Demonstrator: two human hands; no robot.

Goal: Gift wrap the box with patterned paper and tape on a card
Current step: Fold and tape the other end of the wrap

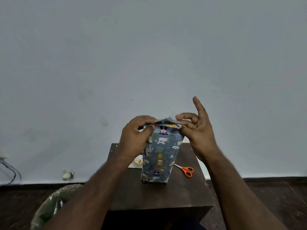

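Note:
A tall box (159, 156) wrapped in blue paper printed with cartoon animals stands upright on a small dark wooden table (159, 195). My left hand (134, 140) pinches the folded paper flap at the box's top left corner. My right hand (197, 128) pinches the flap at the top right corner between thumb and a bent finger, while its index finger points straight up. A pale card (137, 161) lies on the table behind the box at its left, mostly hidden by my left wrist.
Orange-handled scissors (186, 170) lie on the table right of the box. A greenish plastic bag (49, 206) sits on the dark floor at lower left. A white plug (67, 174) and cables (10, 171) are by the grey wall at left.

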